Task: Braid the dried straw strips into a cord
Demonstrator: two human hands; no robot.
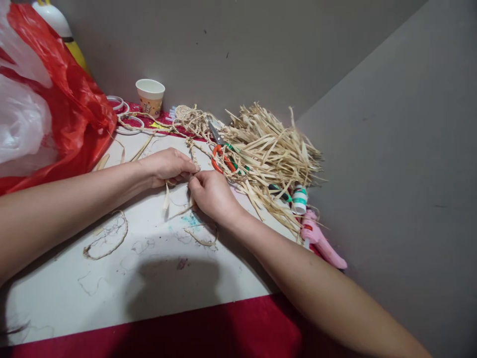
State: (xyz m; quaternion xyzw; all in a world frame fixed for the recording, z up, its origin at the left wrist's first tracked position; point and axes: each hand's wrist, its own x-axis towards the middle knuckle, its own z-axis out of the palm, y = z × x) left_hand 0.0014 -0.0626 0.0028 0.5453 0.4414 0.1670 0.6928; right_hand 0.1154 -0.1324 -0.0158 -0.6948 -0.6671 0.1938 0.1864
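Observation:
My left hand and my right hand meet over the white board, their fingertips almost touching. Both are closed in a pinch on a twisted straw cord, which runs up from the fingers toward the back. A pale loose straw strip hangs below my left fingers. The part of the cord between the fingertips is mostly hidden. Just beyond my right hand lie scissors with orange handles, partly among the straw.
A big heap of dry straw strips fills the back right. Beside it are a white bottle and a pink glue gun. A paper cup, white rings and a red plastic bag stand at the back left. Grey walls close off the back and right.

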